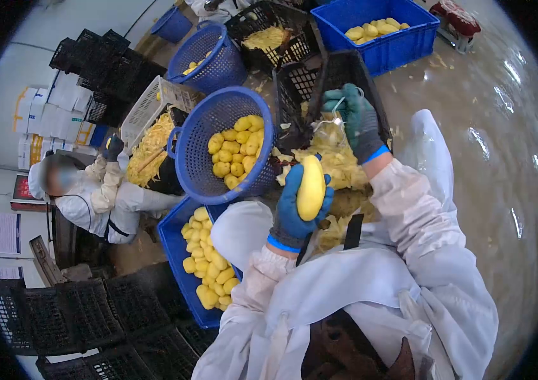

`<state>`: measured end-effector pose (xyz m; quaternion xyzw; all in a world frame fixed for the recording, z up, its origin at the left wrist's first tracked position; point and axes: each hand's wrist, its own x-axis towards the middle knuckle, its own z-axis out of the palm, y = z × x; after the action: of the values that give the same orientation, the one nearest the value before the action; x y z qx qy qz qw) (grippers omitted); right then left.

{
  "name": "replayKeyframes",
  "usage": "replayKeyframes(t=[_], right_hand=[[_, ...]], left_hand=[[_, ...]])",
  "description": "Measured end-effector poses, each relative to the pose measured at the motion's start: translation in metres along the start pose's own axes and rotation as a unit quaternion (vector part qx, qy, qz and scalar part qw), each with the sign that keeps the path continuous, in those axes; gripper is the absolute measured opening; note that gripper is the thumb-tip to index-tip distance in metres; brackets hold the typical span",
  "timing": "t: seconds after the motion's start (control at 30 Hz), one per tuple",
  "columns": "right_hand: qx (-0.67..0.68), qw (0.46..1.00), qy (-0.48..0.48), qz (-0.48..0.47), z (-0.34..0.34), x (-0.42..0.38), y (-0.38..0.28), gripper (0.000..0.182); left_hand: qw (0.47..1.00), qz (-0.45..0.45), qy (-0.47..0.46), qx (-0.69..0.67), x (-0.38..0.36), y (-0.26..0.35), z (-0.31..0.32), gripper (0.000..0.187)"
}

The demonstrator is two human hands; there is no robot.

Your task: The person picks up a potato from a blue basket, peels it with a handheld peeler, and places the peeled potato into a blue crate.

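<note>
— One peeled mango (pixel 311 188) sat upright in your left hand (pixel 297 206) when the shutter fired. Where exactly did you have it?

— You had it wrapped from behind and below: blue-gloved fingers curled round its lower half, the tip standing clear above them, over your lap and just beside the round blue basket (pixel 200 133) of peeled fruit.

— And the right hand (pixel 356 120)?

— You had raised it higher and further out, in a green glove, over the black crate (pixel 294 95) of peelings (pixel 335 161). It was closed round something pale and thin, perhaps a peeler or a strip of skin; the picture was too blurred there to say which.

— How did the fruit look to handle?

— By my reading, you were dealing with a slick thing. Bare of skin, the flesh looked smooth and wet, so it probably slid easily in a glove. It seemed light enough for one hand, firm overall, yet soft enough at the surface to bruise or dent under a hard pinch.

— So where was the best hold?

— You were likely right to cradle the broad middle and lower end with the whole palm, spreading the pressure, and not to nip at the narrow tip.

— What else lay around you?

— You had a blue tray (pixel 174 253) of peeled mangoes by your left knee, a blue bin (pixel 408 38) with more beyond the crate, and a co-worker (pixel 101 196) in white seated at another heap of peelings.
</note>
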<state>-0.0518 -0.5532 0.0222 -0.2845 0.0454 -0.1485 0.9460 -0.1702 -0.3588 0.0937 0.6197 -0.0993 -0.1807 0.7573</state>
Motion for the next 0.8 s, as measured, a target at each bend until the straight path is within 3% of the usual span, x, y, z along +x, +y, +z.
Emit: replayKeyframes(t=[0.03,0.07,0.1,0.13,0.17,0.2,0.23,0.3,0.37,0.47,0.5,0.53,0.6,0.63,0.67,0.77,0.8], right_hand=[[-0.107,0.993,0.045,-0.021,0.027,-0.02,-0.019,0.033],[-0.077,0.997,0.003,0.01,0.037,-0.033,-0.015,0.034],[-0.046,0.997,-0.037,0.042,0.045,-0.045,-0.01,0.034],[-0.015,0.994,-0.078,0.069,0.053,-0.055,-0.007,0.034],[-0.188,0.976,-0.086,0.066,0.062,-0.066,-0.007,0.035],[-0.121,0.989,-0.04,0.078,0.05,-0.054,-0.006,0.034],[-0.053,0.994,0.005,0.093,0.027,-0.033,-0.004,0.034],[-0.028,0.999,0.021,0.015,0.011,-0.021,-0.012,0.035],[-0.051,0.997,-0.048,0.024,0.04,-0.052,-0.011,0.039],[-0.202,0.969,-0.124,0.07,0.063,-0.079,-0.006,0.041],[-0.108,0.987,-0.088,0.081,0.057,-0.066,-0.004,0.041],[-0.011,0.994,-0.054,0.095,0.049,-0.049,-0.002,0.042],[-0.063,0.997,-0.013,0.042,0.04,-0.039,-0.017,0.044],[-0.116,0.993,-0.014,0.004,0.042,-0.041,-0.018,0.046],[-0.127,0.99,-0.04,0.044,0.046,-0.053,-0.013,0.046],[-0.135,0.975,-0.1,0.146,0.052,-0.063,0.002,0.048],[-0.088,0.985,-0.084,0.124,0.04,-0.055,0.002,0.049]], left_hand=[[0.983,-0.031,-0.028,-0.179,0.0,0.0,-0.004,0.041],[0.941,-0.07,-0.045,-0.329,0.0,0.0,-0.008,0.048],[0.948,-0.064,-0.039,-0.31,0.0,-0.005,-0.009,0.049],[0.959,-0.053,-0.055,-0.274,0.003,-0.008,-0.011,0.048],[0.968,-0.041,-0.07,-0.237,0.005,-0.011,-0.012,0.047],[0.976,-0.028,-0.083,-0.201,0.008,-0.014,-0.013,0.047],[0.998,0.023,-0.05,-0.018,0.005,-0.007,-0.004,0.044],[0.99,0.067,-0.031,0.124,0.003,0.004,-0.005,0.045],[0.965,0.102,-0.015,0.239,0.002,0.009,-0.01,0.047],[0.991,0.11,-0.05,0.054,0.011,-0.004,-0.005,0.044],[0.982,-0.044,-0.062,-0.174,0.011,-0.004,-0.007,0.041],[0.899,-0.191,-0.065,-0.39,0.008,-0.003,-0.012,0.038],[0.892,-0.181,-0.096,-0.403,0.01,-0.006,-0.021,0.039],[0.854,-0.211,-0.106,-0.463,0.012,-0.008,-0.025,0.041],[0.811,-0.242,-0.115,-0.521,0.012,-0.009,-0.027,0.043],[0.947,-0.093,-0.073,-0.299,0.001,-0.004,-0.01,0.049],[0.977,-0.053,-0.053,-0.199,-0.003,-0.003,-0.007,0.05]])
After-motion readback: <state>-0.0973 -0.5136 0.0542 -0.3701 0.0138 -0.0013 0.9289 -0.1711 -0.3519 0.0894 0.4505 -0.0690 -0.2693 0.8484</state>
